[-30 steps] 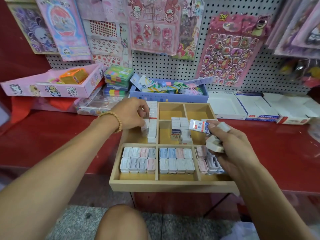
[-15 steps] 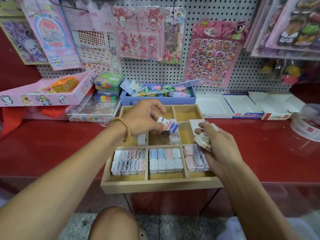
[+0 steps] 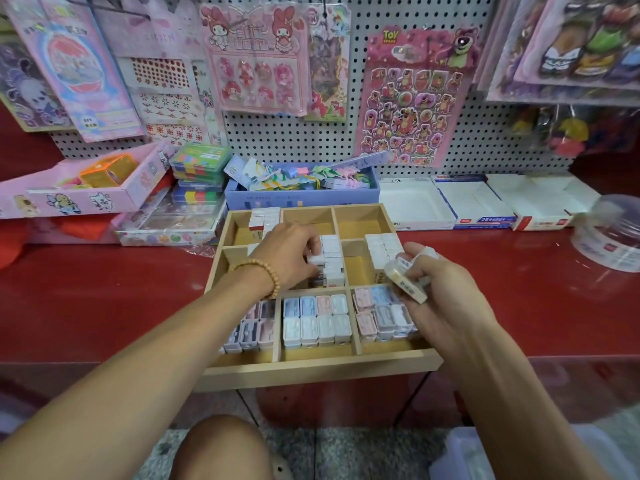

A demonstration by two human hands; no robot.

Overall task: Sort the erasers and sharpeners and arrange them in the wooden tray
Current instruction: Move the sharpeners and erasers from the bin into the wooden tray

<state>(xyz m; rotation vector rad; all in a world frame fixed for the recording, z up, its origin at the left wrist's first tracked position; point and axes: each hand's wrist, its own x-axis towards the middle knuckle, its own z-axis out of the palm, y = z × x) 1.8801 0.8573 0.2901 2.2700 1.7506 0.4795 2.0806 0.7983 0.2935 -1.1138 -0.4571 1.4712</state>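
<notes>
- Left hand (image 3: pixel 289 252): fingers curled, pinching one white eraser (image 3: pixel 316 260) at the stacked row in the middle compartment of the wooden tray (image 3: pixel 311 370).
- Right hand (image 3: pixel 446 292): fingers curled round several erasers (image 3: pixel 407 280), above the tray's right side.
- Sharpeners (image 3: pixel 317 318): front middle compartment, eight, two rows of four.
- Tray: on red worktop (image 3: pixel 104 289).

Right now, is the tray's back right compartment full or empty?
Empty. The back right compartment of the tray shows only bare wood, while white erasers fill the one in front of it.
</notes>
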